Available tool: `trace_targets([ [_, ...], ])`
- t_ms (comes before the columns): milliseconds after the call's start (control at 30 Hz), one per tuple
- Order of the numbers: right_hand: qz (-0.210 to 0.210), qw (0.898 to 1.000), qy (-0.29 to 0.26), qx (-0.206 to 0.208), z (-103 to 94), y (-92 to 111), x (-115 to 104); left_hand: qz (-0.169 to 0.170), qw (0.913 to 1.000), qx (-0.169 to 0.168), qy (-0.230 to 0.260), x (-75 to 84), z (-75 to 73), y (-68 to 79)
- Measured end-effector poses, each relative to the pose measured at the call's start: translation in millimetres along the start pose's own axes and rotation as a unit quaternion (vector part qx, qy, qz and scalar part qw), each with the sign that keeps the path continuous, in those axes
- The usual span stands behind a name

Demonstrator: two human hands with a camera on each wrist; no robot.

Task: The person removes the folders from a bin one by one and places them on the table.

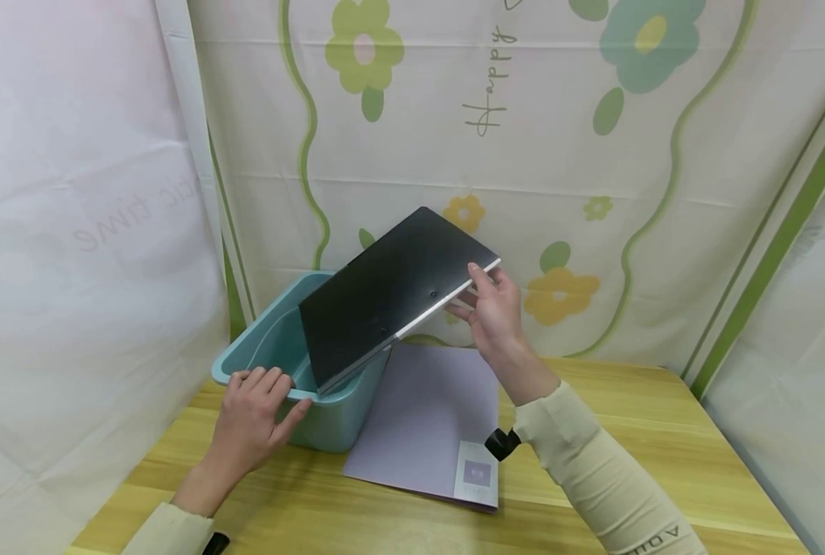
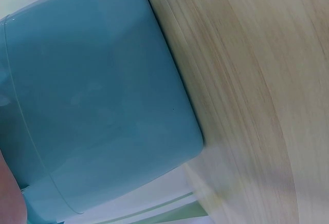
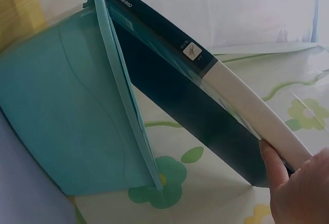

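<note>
A black file folder (image 1: 399, 293) slants with its lower end inside a light-blue plastic bin (image 1: 336, 424); its upper end stands clear above the rim. My right hand (image 1: 499, 320) pinches the folder near the upper end of its spine, thumb on the cover. In the right wrist view, the spine (image 3: 239, 93) is part dark with a small label and part white. At the bin's near left, my left hand (image 1: 249, 420) grips the rim with its fingers curled over the edge. The left wrist view mostly holds the bin's outer wall (image 2: 103, 90).
Beside the bin, a purple folder (image 1: 426, 416) with a pale label lies flat on the wooden table (image 1: 593, 462). White curtains (image 1: 558, 154) printed with flowers hang behind and at both sides.
</note>
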State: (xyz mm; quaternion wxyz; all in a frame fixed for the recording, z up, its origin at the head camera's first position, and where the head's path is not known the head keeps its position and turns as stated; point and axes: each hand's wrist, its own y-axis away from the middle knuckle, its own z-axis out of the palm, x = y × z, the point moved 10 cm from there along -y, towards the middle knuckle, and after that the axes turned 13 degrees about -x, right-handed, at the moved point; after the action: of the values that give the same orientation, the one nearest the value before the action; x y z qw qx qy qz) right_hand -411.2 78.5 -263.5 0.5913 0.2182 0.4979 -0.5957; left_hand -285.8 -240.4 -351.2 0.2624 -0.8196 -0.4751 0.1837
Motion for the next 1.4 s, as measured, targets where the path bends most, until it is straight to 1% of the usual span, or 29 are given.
trace_targets([
  [233,0.001,1.000,-0.005,0.004,-3.6,0,-2,0.001,1.0000,0.002,-0.001,0.5,-0.7,0.2],
  [500,-0.001,1.000,-0.005,0.002,-8.4,0,-9,0.001,1.0000,0.001,0.000,0.2,-0.7,0.2],
  [833,0.007,1.000,0.012,-0.027,-8.4,2,-17,0.000,1.0000,0.001,0.000,-0.7,0.2,0.3],
  [1067,0.014,1.000,0.008,-0.024,-13.2,2,-17,0.001,1.0000,0.002,0.002,-0.9,1.2,1.6],
  [1400,0.011,1.000,0.005,-0.024,-18.3,3,-23,0.004,1.0000,0.008,-0.002,-1.0,0.2,0.6],
])
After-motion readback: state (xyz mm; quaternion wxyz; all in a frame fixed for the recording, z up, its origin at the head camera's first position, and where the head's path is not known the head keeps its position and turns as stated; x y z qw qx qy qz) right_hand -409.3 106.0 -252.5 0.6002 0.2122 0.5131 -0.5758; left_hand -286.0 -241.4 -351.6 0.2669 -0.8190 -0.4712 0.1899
